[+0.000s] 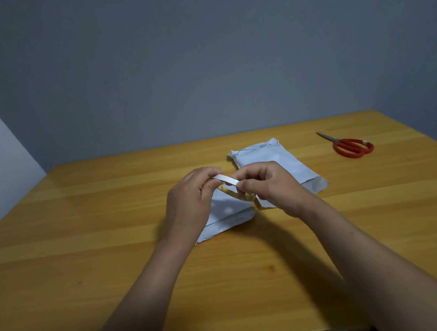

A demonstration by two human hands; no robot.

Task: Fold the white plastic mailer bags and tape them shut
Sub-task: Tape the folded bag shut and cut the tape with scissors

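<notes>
I see my left hand (pixel 191 195) and right hand (pixel 265 184) both pinching a tape roll (pixel 230 184) above one white bag (pixel 227 213) on the table (pixel 84 233). A second bag (pixel 273 159) lies just behind, and scissors (pixel 350 144) sit far right.

A plain room, perhaps a home or small office corner. A wooden table (pixel 84 233) stands against bare grey walls (pixel 201 59). Red-handled scissors (pixel 350 144) lie well beyond the right hand (pixel 270 184).
</notes>
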